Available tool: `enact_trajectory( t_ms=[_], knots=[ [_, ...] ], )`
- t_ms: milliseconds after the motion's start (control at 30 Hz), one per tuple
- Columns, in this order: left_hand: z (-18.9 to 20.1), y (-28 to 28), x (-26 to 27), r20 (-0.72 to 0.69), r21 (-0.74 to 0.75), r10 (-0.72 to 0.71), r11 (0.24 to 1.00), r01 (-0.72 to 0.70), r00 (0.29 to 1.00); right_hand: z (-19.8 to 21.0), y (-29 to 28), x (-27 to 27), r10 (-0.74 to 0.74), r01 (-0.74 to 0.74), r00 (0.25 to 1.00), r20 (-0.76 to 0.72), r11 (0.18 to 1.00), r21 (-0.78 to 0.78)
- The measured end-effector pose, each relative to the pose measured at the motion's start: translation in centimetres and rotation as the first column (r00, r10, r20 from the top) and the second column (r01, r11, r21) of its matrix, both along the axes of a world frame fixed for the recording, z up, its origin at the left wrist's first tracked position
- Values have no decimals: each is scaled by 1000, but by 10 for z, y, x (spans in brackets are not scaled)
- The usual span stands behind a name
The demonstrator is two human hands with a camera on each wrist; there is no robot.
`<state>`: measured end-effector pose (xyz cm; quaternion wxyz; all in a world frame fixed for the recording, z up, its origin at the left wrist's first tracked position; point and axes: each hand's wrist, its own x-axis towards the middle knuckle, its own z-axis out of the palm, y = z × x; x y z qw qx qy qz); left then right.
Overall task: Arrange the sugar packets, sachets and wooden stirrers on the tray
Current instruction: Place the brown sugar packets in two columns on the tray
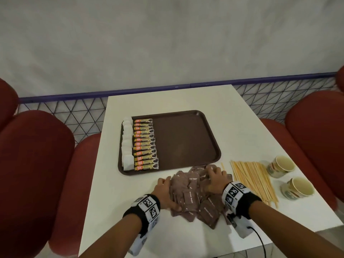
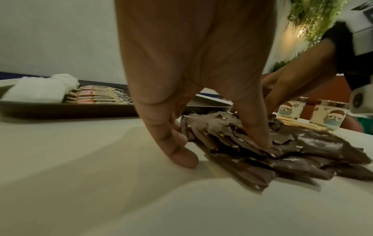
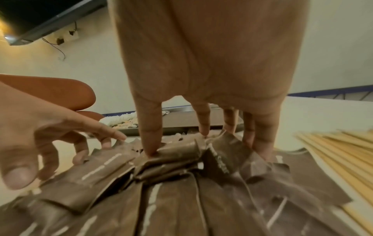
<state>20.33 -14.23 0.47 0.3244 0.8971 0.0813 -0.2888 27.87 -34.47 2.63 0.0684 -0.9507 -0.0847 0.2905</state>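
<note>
head overhead, wrists close, sharing packets (image 1: 193, 194)

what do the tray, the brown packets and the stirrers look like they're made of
Tray: probably moulded plastic, dark brown, matte with a raised rounded rim.
Brown packets: likely paper, dull, creased with serrated ends and white print.
Stirrers: pale wood by the look, thin flat unfinished sticks.

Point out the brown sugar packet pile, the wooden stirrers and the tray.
brown sugar packet pile (image 1: 191, 196): head view, middle of the heap.
wooden stirrers (image 1: 255, 179): head view, middle of the bundle.
tray (image 1: 186, 138): head view, bare floor.
</note>
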Motion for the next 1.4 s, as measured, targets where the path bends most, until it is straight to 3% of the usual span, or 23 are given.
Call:
enact_trajectory(
  t_ms=[167, 367, 567, 800, 933, 1100, 1400],
  knots=[
    [3, -16, 8, 6, 64, -5, 998, 4, 1000, -17, 7, 3, 26, -39, 997, 76, 985, 168],
    [3, -23, 9, 39, 42, 98, 994, -100, 994, -20, -8, 8, -26, -19, 994, 105, 914, 405],
    [-1, -25, 1, 48, 92, 203, 974, -206, 978, -16, -9, 16, 214, -233, 971, 102, 945, 231],
    [-4, -34, -7, -32, 183, 150, 973, -142, 988, -17, 17, 8, 467, -494, 862, 199, 861, 120],
    [-2, -33, -11, -45, 222, 76, 973, -64, 996, -13, 31, 8, 482, -482, 874, 54, 851, 207],
    [3, -23, -10, 21, 106, 92, 990, -94, 996, -6, 45, 10, 487, -476, 872, -50, 867, 147],
    [-3, -14, -25, 142, -42, 197, 980, -193, 970, 1, 60, 1, 511, -505, 859, -39, 857, 102]
  ],
)
